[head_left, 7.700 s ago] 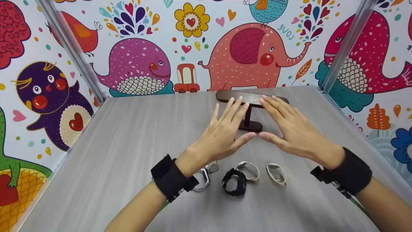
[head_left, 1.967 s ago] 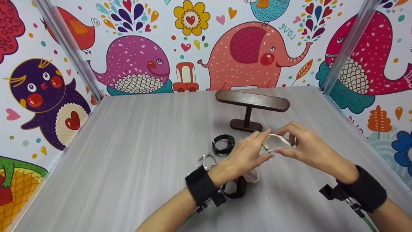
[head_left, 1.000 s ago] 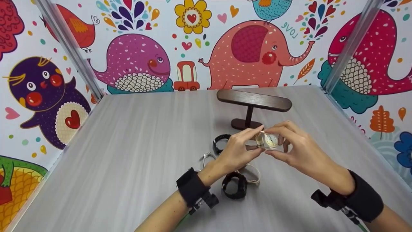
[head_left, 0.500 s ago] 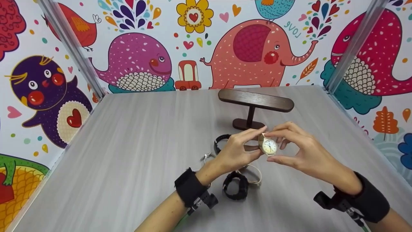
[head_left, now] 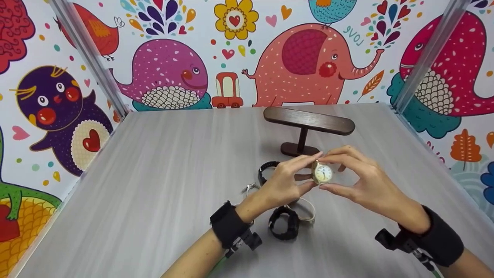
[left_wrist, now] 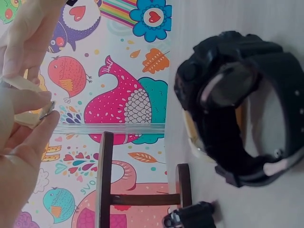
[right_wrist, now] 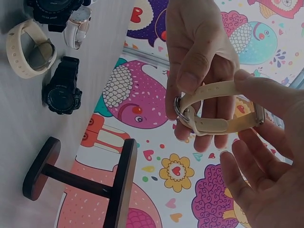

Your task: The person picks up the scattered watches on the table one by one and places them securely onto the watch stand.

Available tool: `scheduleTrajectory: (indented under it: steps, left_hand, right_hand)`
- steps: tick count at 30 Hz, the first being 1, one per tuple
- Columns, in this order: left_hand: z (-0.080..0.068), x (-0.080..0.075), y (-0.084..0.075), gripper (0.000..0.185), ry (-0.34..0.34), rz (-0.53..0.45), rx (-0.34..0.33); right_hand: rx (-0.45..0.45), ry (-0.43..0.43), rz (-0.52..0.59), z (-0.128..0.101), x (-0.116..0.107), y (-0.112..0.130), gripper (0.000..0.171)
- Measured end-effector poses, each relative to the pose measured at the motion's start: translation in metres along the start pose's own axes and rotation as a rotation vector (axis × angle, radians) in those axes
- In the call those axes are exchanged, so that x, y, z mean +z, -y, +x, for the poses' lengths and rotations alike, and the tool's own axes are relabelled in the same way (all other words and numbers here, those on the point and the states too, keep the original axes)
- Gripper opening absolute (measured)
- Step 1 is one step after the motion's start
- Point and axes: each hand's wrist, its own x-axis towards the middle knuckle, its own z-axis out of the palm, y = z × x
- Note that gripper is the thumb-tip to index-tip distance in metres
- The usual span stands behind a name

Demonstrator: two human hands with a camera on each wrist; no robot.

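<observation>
Both hands hold a cream-strapped wristwatch (head_left: 323,173) above the table, its pale round dial turned to the head camera. My left hand (head_left: 283,179) pinches the buckle side of the strap. With thumb and fingertips, my right hand (head_left: 366,181) grips the watch by its case end. In the right wrist view the strap (right_wrist: 213,125) forms a closed loop, with the metal buckle (right_wrist: 180,109) under the left thumb. Below the hands lie a black watch (head_left: 294,226) and another cream watch (head_left: 312,210). A second black watch (head_left: 263,170) and a white watch (head_left: 251,187) are partly hidden by the left hand and forearm.
Behind the hands stands a dark wooden T-shaped watch stand (head_left: 308,120), its bar bare. The grey table (head_left: 173,162) is walled by panels printed with cartoon animals (head_left: 301,65). Black camera straps (head_left: 227,224) circle both wrists.
Earlier, spread hands hovered over the table; the cream watch has since been lifted from it. The watch has turned from edge-on to dial-forward. One black watch now lies farther back, nearer the stand.
</observation>
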Motion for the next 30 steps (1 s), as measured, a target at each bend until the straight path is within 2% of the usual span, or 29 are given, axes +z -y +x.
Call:
scheduleTrajectory:
  steps: [3, 9, 16, 22, 30]
  left_hand:
    - [0.0, 0.001, 0.001, 0.059, -0.004, 0.002, -0.002]
    - [0.0, 0.003, 0.005, 0.06, -0.004, 0.024, -0.006]
    - [0.001, 0.002, 0.011, 0.067, 0.064, 0.035, -0.075]
    - [0.006, -0.006, 0.025, 0.061, 0.043, 0.125, -0.102]
    - [0.014, -0.025, 0.046, 0.058, -0.016, 0.188, -0.229]
  right_hand:
    - [-0.021, 0.0, -0.004, 0.0, 0.0, -0.003, 0.064]
    - [-0.005, -0.002, 0.012, 0.001, 0.002, -0.008, 0.064]
    - [0.026, -0.026, 0.008, 0.0, 0.003, -0.016, 0.066]
    - [0.105, -0.016, -0.043, -0.002, -0.001, -0.027, 0.058]
    - [0.241, -0.04, -0.107, -0.011, -0.007, -0.051, 0.051]
